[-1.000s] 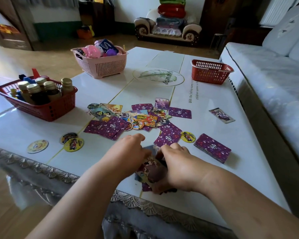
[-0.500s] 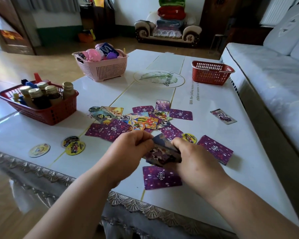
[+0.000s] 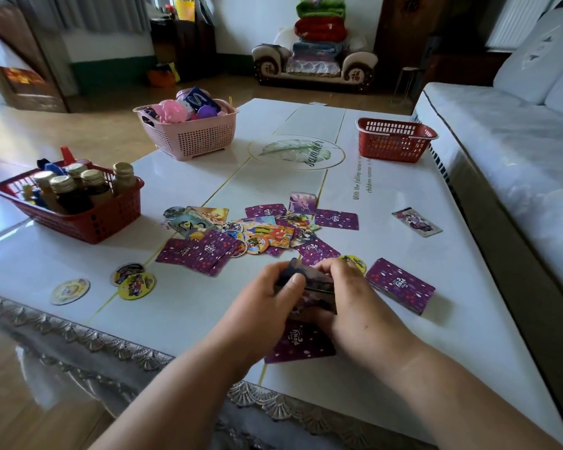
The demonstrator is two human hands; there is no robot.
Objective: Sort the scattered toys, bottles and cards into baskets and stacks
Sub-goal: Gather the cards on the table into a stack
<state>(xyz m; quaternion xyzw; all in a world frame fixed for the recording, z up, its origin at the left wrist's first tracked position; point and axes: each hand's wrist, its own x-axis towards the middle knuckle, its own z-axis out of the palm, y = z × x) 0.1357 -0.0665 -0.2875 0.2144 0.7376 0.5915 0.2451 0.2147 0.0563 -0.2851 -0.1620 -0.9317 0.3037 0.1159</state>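
Observation:
Both hands hold one bundle of cards (image 3: 309,282) just above the white table (image 3: 182,306). My left hand (image 3: 267,303) grips its left end and my right hand (image 3: 348,297) grips its right end. One purple card (image 3: 301,344) lies flat beneath them. A neat purple stack (image 3: 400,284) sits to the right. A loose heap of purple and picture cards (image 3: 247,232) spreads just beyond my hands. Three round discs (image 3: 134,280) lie at the left.
A red basket of bottles (image 3: 78,219) stands at the left, a pink basket of toys (image 3: 192,138) behind it, and a small red basket (image 3: 395,141) at the far right. One single card (image 3: 416,221) lies apart at the right. A white sofa (image 3: 517,151) borders the table's right side.
The hands have lifted the bundle off the table and moved it a little farther away, uncovering one purple card that stayed lying near the front edge.

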